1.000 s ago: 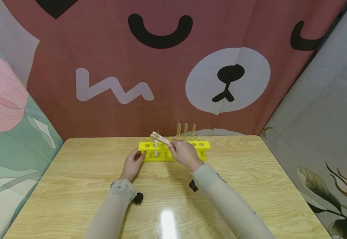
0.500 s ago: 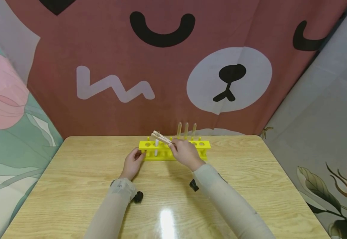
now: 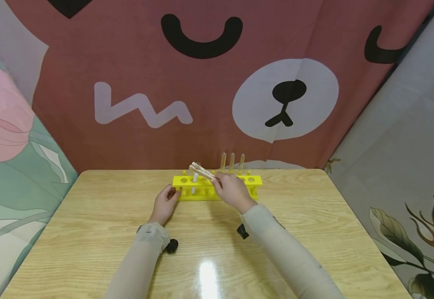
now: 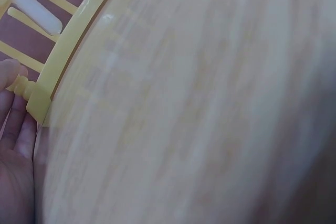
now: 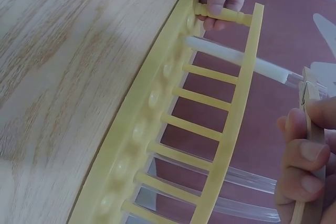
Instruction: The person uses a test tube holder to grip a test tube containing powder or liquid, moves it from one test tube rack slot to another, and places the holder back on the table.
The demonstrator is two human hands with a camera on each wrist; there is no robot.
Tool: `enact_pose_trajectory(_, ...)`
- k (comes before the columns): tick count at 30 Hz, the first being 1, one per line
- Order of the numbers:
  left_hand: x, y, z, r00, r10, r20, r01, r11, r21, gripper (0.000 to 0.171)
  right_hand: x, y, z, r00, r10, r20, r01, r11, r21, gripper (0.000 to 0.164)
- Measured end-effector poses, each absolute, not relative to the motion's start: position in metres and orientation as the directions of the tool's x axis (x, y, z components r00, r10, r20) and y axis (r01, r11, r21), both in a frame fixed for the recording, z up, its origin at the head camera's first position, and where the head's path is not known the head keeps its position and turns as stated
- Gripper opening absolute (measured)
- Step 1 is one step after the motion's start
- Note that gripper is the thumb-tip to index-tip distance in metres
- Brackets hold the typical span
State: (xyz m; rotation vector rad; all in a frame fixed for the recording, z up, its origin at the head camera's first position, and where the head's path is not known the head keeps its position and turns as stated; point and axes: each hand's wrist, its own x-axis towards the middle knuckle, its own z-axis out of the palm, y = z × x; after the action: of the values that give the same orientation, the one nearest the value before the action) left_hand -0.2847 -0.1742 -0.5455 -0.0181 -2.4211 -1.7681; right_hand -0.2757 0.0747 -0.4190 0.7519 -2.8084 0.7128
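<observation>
Near the tabletop's (image 3: 90, 232) far edge, the left hand (image 3: 163, 204) still grips the yellow rack's (image 3: 217, 187) end while the right hand (image 3: 233, 192), pinching the wooden clamp (image 3: 201, 170), has barely lifted the clamped test tube (image 3: 194, 182).

bright, even light from overhead. a white glare patch sits on the wooden table (image 3: 210, 277) near its front edge, and the arms throw only soft, short shadows. the head view bows outward at its edges. the left wrist view is heavily smeared with blur; the right wrist view is sharp on the yellow rack (image 5: 157, 129), softer behind it.
</observation>
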Motion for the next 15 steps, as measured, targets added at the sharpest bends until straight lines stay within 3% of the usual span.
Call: enact_pose_trajectory(15,-0.2842,-0.1746,-0.5445,-0.991,-0.07,0.118,0.092,0.301,0.949,0.025,-0.2734,0.0752,-0.4095,-0.873,-0.399,0.281,-0.488,0.74,-0.464,0.022)
